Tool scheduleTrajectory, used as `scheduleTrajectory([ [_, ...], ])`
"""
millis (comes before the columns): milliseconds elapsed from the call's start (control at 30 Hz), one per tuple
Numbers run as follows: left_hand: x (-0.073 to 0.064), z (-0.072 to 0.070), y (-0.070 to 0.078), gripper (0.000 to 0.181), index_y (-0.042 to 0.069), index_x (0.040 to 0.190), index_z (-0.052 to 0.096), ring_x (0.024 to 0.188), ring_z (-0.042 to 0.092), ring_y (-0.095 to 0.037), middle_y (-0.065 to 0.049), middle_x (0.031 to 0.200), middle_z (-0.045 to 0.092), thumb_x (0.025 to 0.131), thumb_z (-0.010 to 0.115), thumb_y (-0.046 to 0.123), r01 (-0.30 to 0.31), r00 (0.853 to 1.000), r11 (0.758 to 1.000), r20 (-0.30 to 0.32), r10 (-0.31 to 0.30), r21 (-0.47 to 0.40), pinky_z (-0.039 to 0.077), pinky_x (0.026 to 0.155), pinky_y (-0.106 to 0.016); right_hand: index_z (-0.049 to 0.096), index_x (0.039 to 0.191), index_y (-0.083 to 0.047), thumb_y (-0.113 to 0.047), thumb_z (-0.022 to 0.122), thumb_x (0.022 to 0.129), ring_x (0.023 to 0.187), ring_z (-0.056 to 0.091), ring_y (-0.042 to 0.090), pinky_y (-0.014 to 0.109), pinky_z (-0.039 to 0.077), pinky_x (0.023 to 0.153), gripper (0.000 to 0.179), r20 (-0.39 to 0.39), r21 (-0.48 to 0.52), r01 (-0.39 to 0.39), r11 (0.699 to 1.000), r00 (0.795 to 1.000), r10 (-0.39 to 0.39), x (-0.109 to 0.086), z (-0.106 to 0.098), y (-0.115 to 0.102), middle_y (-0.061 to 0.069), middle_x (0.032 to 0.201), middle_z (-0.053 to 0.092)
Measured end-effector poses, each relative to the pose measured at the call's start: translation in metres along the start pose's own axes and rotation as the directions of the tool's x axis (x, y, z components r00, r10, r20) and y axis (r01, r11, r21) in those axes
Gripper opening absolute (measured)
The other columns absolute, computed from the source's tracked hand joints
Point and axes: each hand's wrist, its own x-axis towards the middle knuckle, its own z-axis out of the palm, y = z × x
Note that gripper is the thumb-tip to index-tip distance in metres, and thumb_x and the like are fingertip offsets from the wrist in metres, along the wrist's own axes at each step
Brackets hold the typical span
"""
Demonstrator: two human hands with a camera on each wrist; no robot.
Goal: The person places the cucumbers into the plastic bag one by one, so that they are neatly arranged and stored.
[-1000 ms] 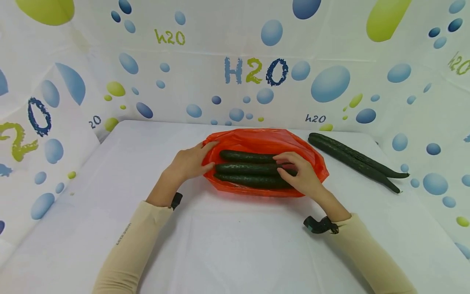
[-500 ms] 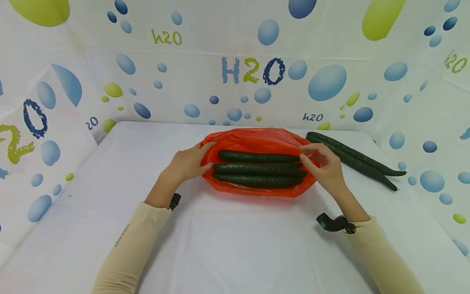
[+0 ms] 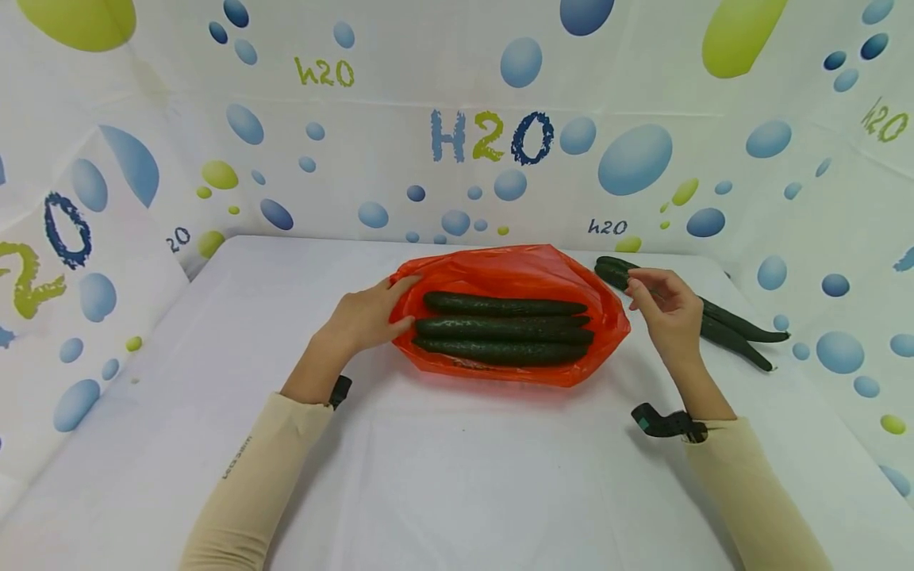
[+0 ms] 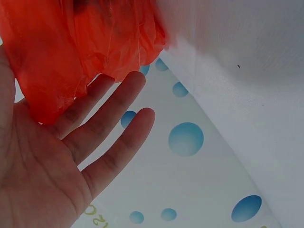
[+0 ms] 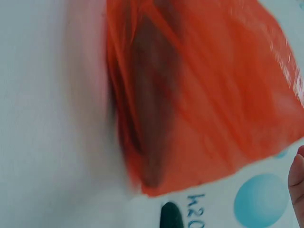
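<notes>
My wide left grip [image 3: 367, 319] touches only the red plastic bag's [image 3: 493, 271] left edge; my right grip [image 3: 670, 311] hangs empty, so the bag's right rim could sag.

It's a booth-like space, room type unclear: H2O-printed sheets [image 3: 400, 143] screen a white tabletop [image 3: 457, 476].

Backdrop [image 3: 400, 151]: white sheeting at rear and both sides, printed with blue and lime-green ovals [image 3: 635, 160] and "H2O" lettering [image 3: 489, 137]. Tabletop [image 3: 457, 484]: white, faintly creased. Light: diffuse, with soft shadows on the tabletop.
</notes>
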Motion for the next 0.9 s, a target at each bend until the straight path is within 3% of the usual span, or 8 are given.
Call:
scheduleTrajectory([
  [233,-0.002,0.001,-0.002,0.066,0.014,0.15,0.035,0.092,0.065,-0.034,-0.023,0.131,0.056,0.093,0.063,0.032,-0.012,1.0,1.0,-0.022,0.013,0.009,0.058,0.076,-0.051,0.06,0.121,0.005,-0.01,0.061,0.095,0.081,0.062,0.009,0.012,0.052,0.068,0.03,-0.022,-0.068,-0.168,0.984,0.986,0.166,0.003,-0.014,0.024,-0.013,0.096,0.064],
  [467,-0.002,0.001,-0.002,0.065,0.014,0.15,0.035,0.089,0.065,-0.033,-0.023,0.131,0.056,0.093,0.062,0.032,-0.014,1.0,1.0,-0.015,0.014,-0.003,0.058,0.075,-0.049,0.056,0.127,0.003,-0.015,0.062,0.095,0.09,0.056,-0.003,0.007,0.047,0.075,0.037,-0.001,-0.191,-0.257,0.947,0.965,0.262,0.006,-0.033,0.052,-0.018,0.094,0.057],
  [600,0.0,-0.002,-0.003,0.065,0.013,0.15,0.036,0.08,0.064,-0.03,-0.024,0.131,0.056,0.093,0.063,0.031,-0.016,1.0,1.0,-0.015,0.016,0.015,0.059,0.069,-0.044,0.056,0.126,0.005,-0.018,0.059,0.096,0.092,0.052,-0.001,0.007,0.042,0.077,0.038,0.046,-0.338,-0.27,0.902,0.952,0.303,0.016,-0.043,0.062,-0.005,0.101,0.057],
  [700,0.001,-0.004,-0.004,0.066,0.013,0.15,0.036,0.08,0.065,-0.03,-0.024,0.131,0.056,0.092,0.064,0.031,-0.01,1.0,1.0,-0.025,0.011,0.022,0.059,0.068,-0.044,0.055,0.126,0.008,-0.017,0.056,0.097,0.101,0.053,0.018,0.022,0.045,0.088,0.038,0.097,-0.464,-0.243,0.852,0.942,0.321,0.026,-0.051,0.068,0.017,0.113,0.056],
  [767,0.001,-0.004,-0.004,0.066,0.012,0.15,0.036,0.084,0.065,-0.032,-0.024,0.132,0.055,0.093,0.064,0.031,-0.009,1.0,1.0,-0.027,0.01,0.021,0.059,0.07,-0.045,0.053,0.126,0.01,-0.015,0.054,0.097,0.109,0.051,0.033,0.038,0.044,0.095,0.039,0.12,-0.516,-0.243,0.821,0.929,0.35,0.03,-0.057,0.072,0.028,0.121,0.053],
  [833,0.0,-0.001,-0.003,0.066,0.012,0.15,0.035,0.09,0.065,-0.033,-0.024,0.132,0.055,0.093,0.063,0.031,-0.012,1.0,1.0,-0.011,0.012,0.015,0.058,0.072,-0.047,0.051,0.127,0.012,-0.015,0.052,0.097,0.115,0.048,0.043,0.052,0.041,0.097,0.04,0.128,-0.557,-0.275,0.784,0.904,0.408,0.031,-0.065,0.076,0.033,0.126,0.049],
  [900,-0.001,0.004,-0.002,0.066,0.012,0.15,0.035,0.095,0.065,-0.034,-0.024,0.133,0.054,0.093,0.062,0.032,-0.015,1.0,1.0,0.006,0.015,0.008,0.058,0.075,-0.049,0.049,0.128,0.013,-0.014,0.051,0.097,0.115,0.047,0.048,0.058,0.039,0.097,0.041,0.145,-0.597,-0.303,0.743,0.87,0.471,0.03,-0.073,0.08,0.035,0.126,0.048],
])
